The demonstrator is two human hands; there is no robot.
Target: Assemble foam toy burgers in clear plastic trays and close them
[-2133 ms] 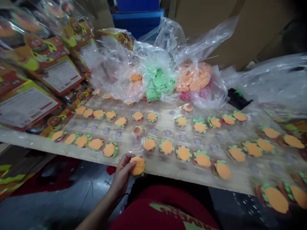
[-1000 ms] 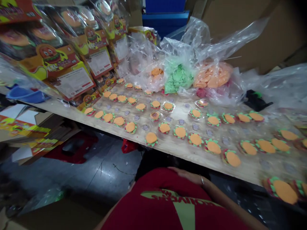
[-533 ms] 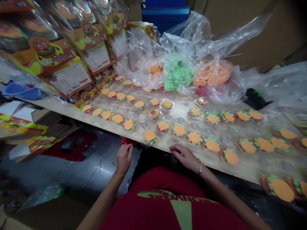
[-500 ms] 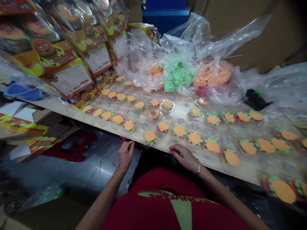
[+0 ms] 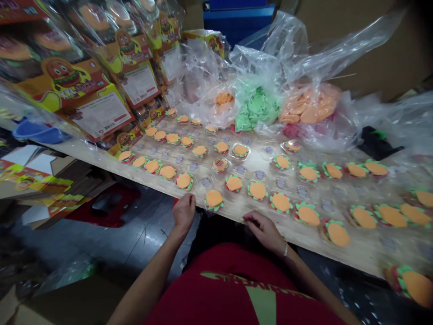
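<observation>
My left hand (image 5: 184, 212) is closed at the table's front edge, left of the nearest gummy burger (image 5: 214, 199). Its fingers are curled in, and anything inside them is hidden. My right hand (image 5: 265, 232) is at the same edge farther right, fingers bent and pressed together; I cannot make out anything in it. Gummy burgers with orange tops and green frilly layers stand in rows on the wooden table (image 5: 233, 210), many in clear plastic trays. One burger (image 5: 219, 164) among them has a printed top.
Clear bags of green pieces (image 5: 257, 108) and orange pieces (image 5: 311, 106) stand at the back. Printed burger display boxes (image 5: 98, 110) are stacked at the left, near a blue basin (image 5: 40, 131). A black object (image 5: 379, 142) lies back right. Below the table is a red stool (image 5: 104, 207).
The view has shifted slightly, so the burgers and bags appear farther right. My left hand is a little higher beside the table edge and more tightly closed. My right hand keeps its bent pose.
</observation>
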